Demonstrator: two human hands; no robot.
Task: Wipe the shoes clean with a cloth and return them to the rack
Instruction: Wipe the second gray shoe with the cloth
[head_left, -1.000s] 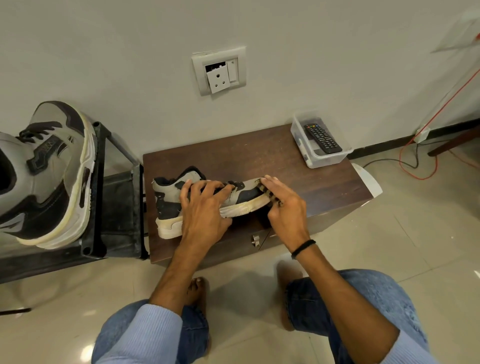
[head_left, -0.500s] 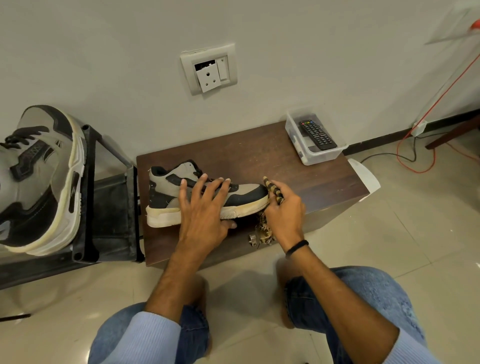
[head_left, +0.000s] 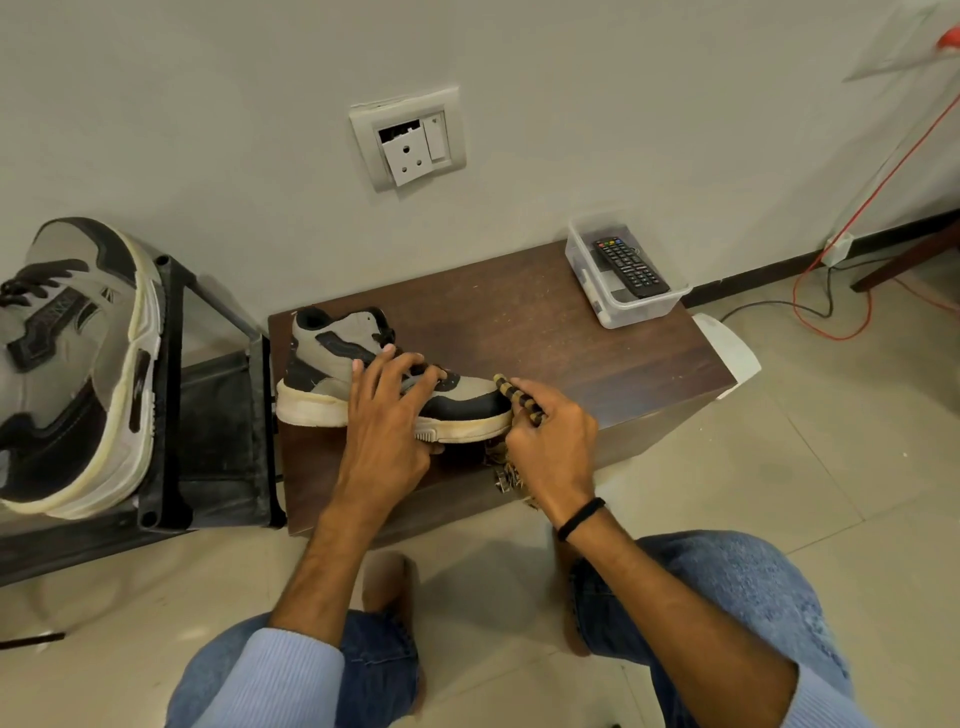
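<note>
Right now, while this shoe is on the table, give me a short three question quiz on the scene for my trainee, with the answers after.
1. True or false: the black remote control lies bare on the dark brown wooden table.
2. The left hand holds the grey and black sneaker. Which part of it does the striped brown and tan cloth in the right hand meet? A heel, B toe, C collar.
3. Where is the matching second sneaker?

Key: 1 false, it lies in the clear plastic tub. 2 B. 3 on the black rack, left of the table.
</note>
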